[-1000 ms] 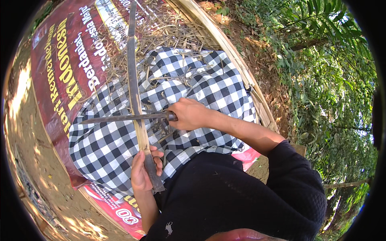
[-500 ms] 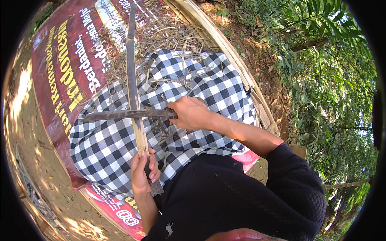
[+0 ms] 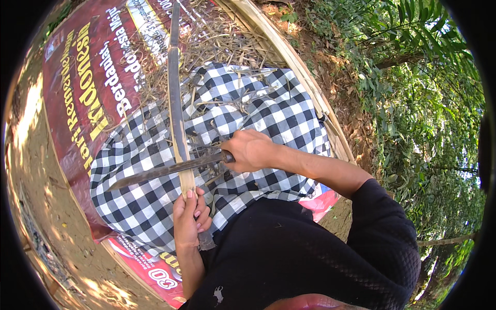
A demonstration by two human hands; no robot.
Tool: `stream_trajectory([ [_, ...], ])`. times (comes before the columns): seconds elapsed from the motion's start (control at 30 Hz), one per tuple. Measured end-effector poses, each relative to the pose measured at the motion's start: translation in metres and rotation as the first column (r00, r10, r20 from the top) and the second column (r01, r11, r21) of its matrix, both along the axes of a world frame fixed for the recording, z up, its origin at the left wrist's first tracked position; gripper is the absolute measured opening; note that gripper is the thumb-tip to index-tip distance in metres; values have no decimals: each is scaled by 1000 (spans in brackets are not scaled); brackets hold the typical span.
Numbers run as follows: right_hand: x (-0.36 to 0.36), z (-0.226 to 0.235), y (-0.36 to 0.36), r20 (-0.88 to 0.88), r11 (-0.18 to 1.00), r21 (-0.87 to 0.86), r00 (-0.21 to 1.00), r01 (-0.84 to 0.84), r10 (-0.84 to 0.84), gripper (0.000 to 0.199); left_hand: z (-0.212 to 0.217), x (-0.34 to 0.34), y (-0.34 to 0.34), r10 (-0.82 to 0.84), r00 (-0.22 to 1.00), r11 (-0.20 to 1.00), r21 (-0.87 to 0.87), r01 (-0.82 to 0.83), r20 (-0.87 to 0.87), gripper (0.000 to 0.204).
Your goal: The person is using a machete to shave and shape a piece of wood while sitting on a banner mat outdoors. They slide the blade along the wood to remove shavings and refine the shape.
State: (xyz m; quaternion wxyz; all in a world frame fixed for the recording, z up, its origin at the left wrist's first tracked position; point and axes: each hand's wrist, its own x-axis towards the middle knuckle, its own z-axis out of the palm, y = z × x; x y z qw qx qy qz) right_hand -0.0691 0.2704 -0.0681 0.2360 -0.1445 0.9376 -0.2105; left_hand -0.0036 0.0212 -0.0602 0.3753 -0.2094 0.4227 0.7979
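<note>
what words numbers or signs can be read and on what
Dark red banner: large yellow and white lettering, readable but not copied out here.
Pale yellow panel: dark print, too blurred to read fully.
Pink-red sheet: a large white number, not copied; smaller lines hard to read.
No lettering shows on the knife, wooden strip or checked cloth.

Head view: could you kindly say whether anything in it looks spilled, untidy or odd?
Yes: thin brown shavings lie strewn like litter over the rumpled black-and-white checked cloth and dark red printed banner. Also, the long, flat, dark-grey strip shows a pale patch near the left hand, unlike its dark ends.
</note>
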Motion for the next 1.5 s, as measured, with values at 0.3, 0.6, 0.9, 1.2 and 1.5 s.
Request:
stream_trajectory([
  [0.3,-43,-18,18,-68,1000,26,998,-5,6,27,-1,0,5,23,998,1000,-20,-24,-51,28],
  [0.6,-21,0,8,-71,976,165,985,-142,156,21,1,2,5,18,999,999,38,-17,-30,27],
  [0.9,-19,11,-7,-72,954,220,972,-202,222,22,-1,2,-6,17,1000,999,52,-17,-8,26],
  [1.2,-44,-5,25,-44,983,171,997,68,-61,24,-1,1,-5,6,1000,992,130,-9,23,28],
  [1.5,-12,-6,31,-214,986,116,972,119,-92,20,-7,3,-15,-22,1000,986,163,20,12,28],
])
